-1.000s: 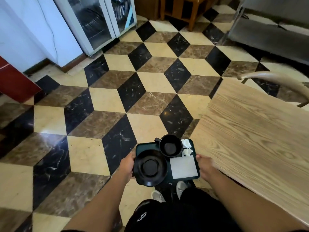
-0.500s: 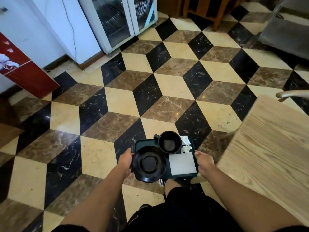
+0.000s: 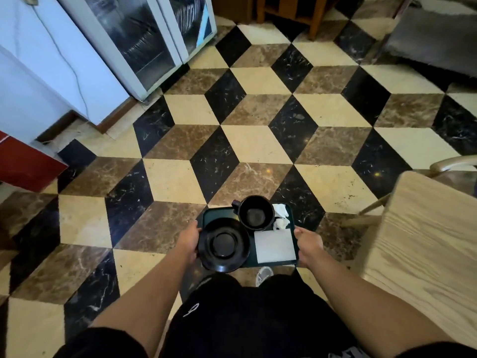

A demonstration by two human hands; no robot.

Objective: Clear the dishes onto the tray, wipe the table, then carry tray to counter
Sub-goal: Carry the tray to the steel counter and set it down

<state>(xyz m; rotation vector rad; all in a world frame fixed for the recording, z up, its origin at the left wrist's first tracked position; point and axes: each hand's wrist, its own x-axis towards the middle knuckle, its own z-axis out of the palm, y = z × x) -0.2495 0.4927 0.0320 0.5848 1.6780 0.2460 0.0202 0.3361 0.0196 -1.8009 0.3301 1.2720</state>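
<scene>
Marble floor [image 3: 247, 148] in a cube pattern of black, brown and cream fills most of the head view, and the person stands on it looking down. At 11 o'clock a glass-door cabinet [image 3: 144, 40] is cut off by the top edge; its contents are only a dark blur behind the glass. At 9 o'clock a red panel [image 3: 23, 166] runs out of the picture. At 3 o'clock one corner of the wooden table [image 3: 423, 257] shows, the rest lost past the right edge, and a curved chair back [image 3: 454, 161] peeks in above it

Low at 6 o'clock the dark green tray [image 3: 219, 214] is held in the air over the floor, clear of the table. The left hand [image 3: 189, 240] grips its left rim and the right hand [image 3: 308, 244] grips its right rim, fingers hidden underneath. On it a black saucer [image 3: 223, 244] overhangs the near edge, with a black cup [image 3: 255, 213] touching it at 1 o'clock. A flat white cloth [image 3: 275, 245] lies on the right side, and a crumpled napkin [image 3: 281, 217] sits beyond it, partly hidden by the cup. Below the tray a shoe [image 3: 263, 274] pokes out, half covered by black shorts [image 3: 253, 319]
</scene>
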